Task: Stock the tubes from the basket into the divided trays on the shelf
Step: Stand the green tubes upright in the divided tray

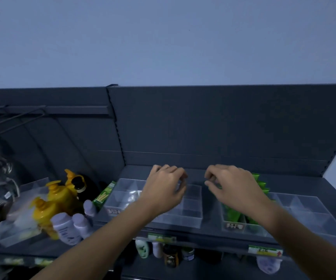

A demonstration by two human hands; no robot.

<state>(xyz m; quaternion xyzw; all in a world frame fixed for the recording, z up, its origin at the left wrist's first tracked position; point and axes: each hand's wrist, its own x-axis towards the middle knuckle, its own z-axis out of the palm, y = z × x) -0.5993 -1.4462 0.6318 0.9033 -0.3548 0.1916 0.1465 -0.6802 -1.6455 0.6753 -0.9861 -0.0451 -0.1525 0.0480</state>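
Two clear divided trays stand side by side on the dark shelf. The left tray [185, 221] holds a few pale packets [133, 196] in one back compartment. Green tubes [261, 183] stand in the left compartments of the right tray [322, 229]. My left hand [164, 186] hovers over the left tray's back right part with fingers loosely curled, and I see nothing in it. My right hand [230, 182] hovers over the green tubes, curled the same way and holding nothing I can see. The basket is out of view.
Left of the trays stand yellow pump bottles [59, 197], a dark bottle [80, 183], white bottles [68, 229] and a green box [105, 194]. Small bottles [171, 256] sit on the shelf below, behind price labels [265, 252]. Wire hooks [11, 118] stick out at upper left.
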